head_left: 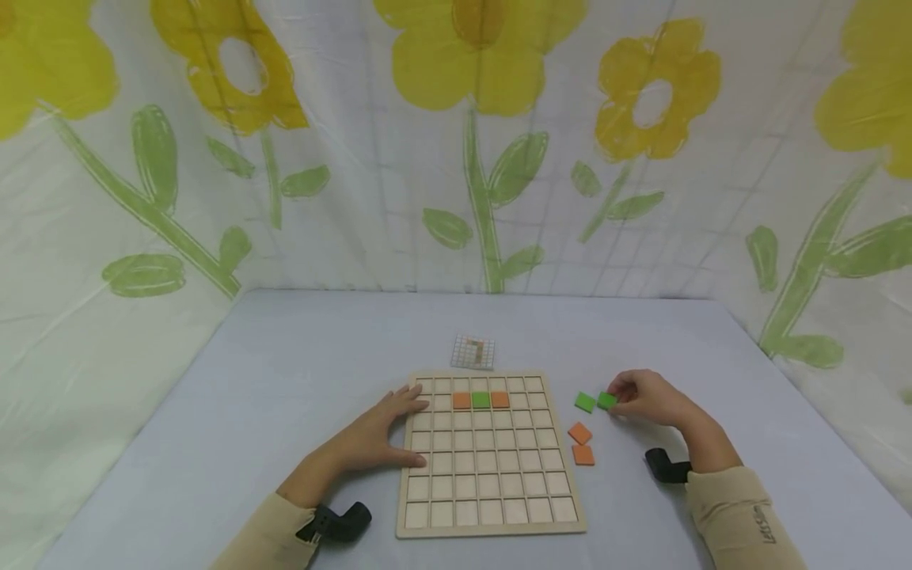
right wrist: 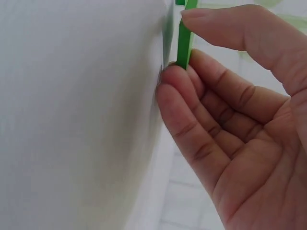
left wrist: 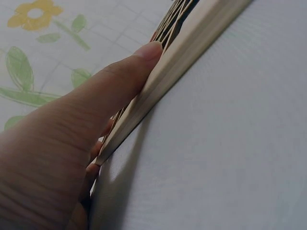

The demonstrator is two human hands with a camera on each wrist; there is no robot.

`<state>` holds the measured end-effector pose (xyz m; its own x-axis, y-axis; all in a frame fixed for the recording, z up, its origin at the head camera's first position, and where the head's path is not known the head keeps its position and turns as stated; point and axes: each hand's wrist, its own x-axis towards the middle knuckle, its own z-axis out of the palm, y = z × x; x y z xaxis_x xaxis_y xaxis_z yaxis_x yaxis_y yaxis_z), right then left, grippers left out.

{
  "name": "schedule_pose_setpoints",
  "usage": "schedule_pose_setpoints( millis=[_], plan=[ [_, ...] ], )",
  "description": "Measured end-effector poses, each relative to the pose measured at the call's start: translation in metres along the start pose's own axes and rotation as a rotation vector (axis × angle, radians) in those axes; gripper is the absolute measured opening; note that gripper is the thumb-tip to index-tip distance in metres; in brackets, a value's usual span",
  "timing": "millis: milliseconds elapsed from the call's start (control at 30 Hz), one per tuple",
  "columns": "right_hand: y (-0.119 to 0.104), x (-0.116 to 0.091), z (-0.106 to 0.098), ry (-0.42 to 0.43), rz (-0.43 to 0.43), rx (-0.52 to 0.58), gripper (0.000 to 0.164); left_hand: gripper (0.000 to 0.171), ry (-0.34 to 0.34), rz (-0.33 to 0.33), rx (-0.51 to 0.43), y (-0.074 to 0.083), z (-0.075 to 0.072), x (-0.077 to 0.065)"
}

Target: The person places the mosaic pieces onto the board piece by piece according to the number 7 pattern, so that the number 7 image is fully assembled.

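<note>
A wooden grid board (head_left: 492,529) lies on the table, with an orange, a green (head_left: 480,400) and another orange tile side by side in its second row. My left hand (head_left: 381,431) rests on the board's left edge, thumb and fingers spread; in the left wrist view the thumb (left wrist: 120,79) lies along the board's rim. To the right of the board, my right hand (head_left: 650,397) pinches a green square tile (head_left: 606,400) between thumb and fingers. The right wrist view shows that tile (right wrist: 184,43) tilted up on edge, just off the table or touching it; I cannot tell which.
Another green tile (head_left: 585,402) lies just left of the pinched one. Two orange tiles (head_left: 583,455) lie nearer, beside the board's right edge. A small card with a printed grid pattern (head_left: 473,352) lies beyond the board. A flowered curtain (head_left: 342,198) hangs behind the table.
</note>
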<state>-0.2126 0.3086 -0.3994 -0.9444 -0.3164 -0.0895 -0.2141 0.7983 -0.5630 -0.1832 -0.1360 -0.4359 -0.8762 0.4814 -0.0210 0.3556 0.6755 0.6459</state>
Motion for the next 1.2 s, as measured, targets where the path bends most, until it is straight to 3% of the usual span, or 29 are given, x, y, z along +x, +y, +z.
schedule_pose_setpoints(
  millis=[267,633,800,933,1200],
  plan=[
    [-0.010,0.009,-0.003,-0.019,-0.067,0.029,0.022,0.089,0.004,0.003,0.016,-0.001,0.001,0.001],
    [-0.036,0.020,0.006,-0.087,-0.094,0.089,0.023,0.089,0.002,0.006,0.013,-0.003,0.002,0.002],
    [-0.042,0.024,0.009,-0.096,-0.159,0.094,0.024,0.089,0.005,0.003,0.021,-0.002,0.002,0.002],
    [-0.048,0.029,0.015,-0.111,-0.219,0.127,0.023,0.089,0.008,0.005,0.020,-0.002,0.002,0.002],
    [-0.066,0.037,0.028,-0.143,-0.241,0.222,0.024,0.089,0.002,0.006,0.013,-0.002,0.001,0.001]
  ],
)
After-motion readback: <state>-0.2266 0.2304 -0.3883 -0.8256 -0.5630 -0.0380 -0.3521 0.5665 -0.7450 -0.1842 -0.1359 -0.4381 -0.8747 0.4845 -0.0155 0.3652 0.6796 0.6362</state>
